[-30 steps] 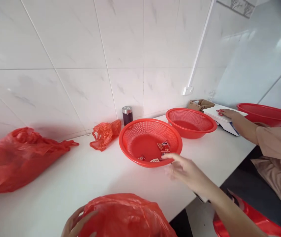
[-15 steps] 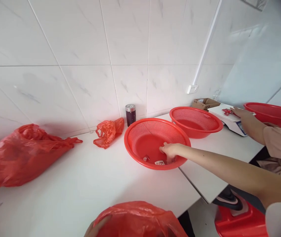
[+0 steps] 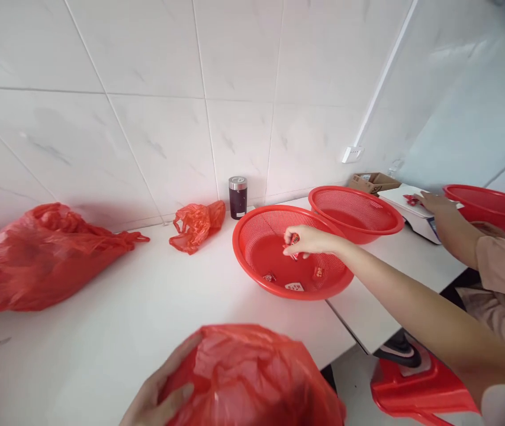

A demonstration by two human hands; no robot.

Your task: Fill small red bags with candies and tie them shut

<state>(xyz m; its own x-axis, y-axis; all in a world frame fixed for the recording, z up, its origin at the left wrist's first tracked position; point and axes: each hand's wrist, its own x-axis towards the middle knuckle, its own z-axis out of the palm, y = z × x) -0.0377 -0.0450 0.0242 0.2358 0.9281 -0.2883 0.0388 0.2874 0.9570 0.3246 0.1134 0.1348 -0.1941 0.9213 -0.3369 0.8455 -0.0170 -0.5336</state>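
My right hand (image 3: 312, 241) is raised over a red mesh basket (image 3: 245, 273), its fingers pinched on a small red packet (image 3: 293, 239). Inside the basket lie a white-labelled packet (image 3: 294, 287), a small packet (image 3: 269, 277) near the front left, and a red packet (image 3: 318, 273) at the right. At the bottom, my left hand (image 3: 163, 384) holds the left side of a red plastic bag (image 3: 256, 378), thumb and fingers around its edge. The bag's contents cannot be seen.
A full red bag (image 3: 57, 260), a crumpled red bag (image 3: 195, 226) and a dark tumbler (image 3: 238, 199) stand along the wall. To the right are a second red basket (image 3: 354, 234), a cardboard box (image 3: 373, 182), a white scale (image 3: 425, 225) and a co-worker's hand (image 3: 434, 203) over it.
My right hand has lifted from the basket's bottom with a small red packet. The bag and my left hand have come higher into view. The co-worker's hand stays at the scale.
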